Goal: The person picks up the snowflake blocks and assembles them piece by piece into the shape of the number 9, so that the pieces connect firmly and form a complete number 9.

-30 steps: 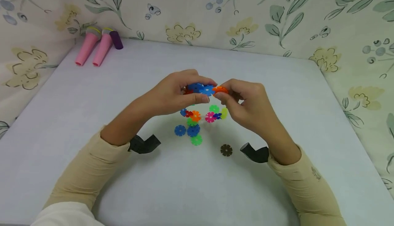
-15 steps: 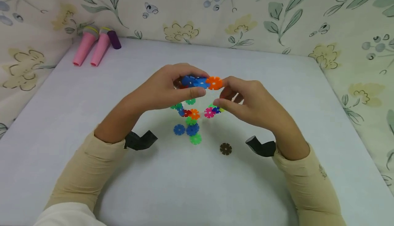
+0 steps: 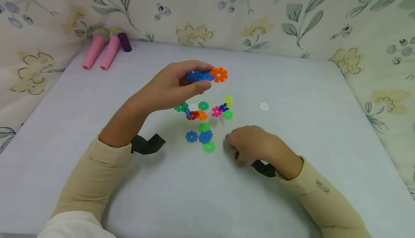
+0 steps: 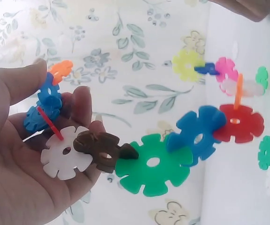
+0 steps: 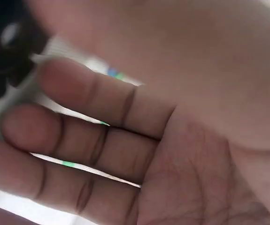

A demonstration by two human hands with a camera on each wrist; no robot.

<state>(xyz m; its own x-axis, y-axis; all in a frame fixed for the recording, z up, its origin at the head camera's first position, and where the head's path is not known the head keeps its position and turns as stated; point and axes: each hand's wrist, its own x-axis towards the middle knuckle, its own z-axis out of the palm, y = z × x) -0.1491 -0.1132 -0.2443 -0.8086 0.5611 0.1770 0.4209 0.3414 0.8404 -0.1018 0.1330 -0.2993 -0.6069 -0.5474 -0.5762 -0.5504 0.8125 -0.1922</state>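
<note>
My left hand (image 3: 176, 85) holds one end of a chain of flower-shaped plastic discs above the table. An orange disc (image 3: 219, 75) forms the free tip, joined to blue discs (image 4: 49, 96). In the left wrist view the chain runs on through a white disc (image 4: 66, 152), a brown disc (image 4: 105, 151), a green disc (image 4: 153, 164) and a red disc (image 4: 240, 123). My right hand (image 3: 254, 144) is low over the table at a dark brown disc (image 3: 237, 155), mostly covered by the fingers. Its fingers look fairly straight in the right wrist view, beside that dark disc (image 5: 12, 51).
Blue discs (image 3: 191, 137) and a light green disc (image 3: 209, 147) lie mid-table. A white disc (image 3: 264, 106) lies to the right. Two pink toy microphones (image 3: 95, 50) and a purple cylinder (image 3: 124, 42) stand at the back left, by the floral cloth.
My right hand has let go of the orange disc and come down toward me to the brown disc. The left hand has risen slightly away with the chain.
</note>
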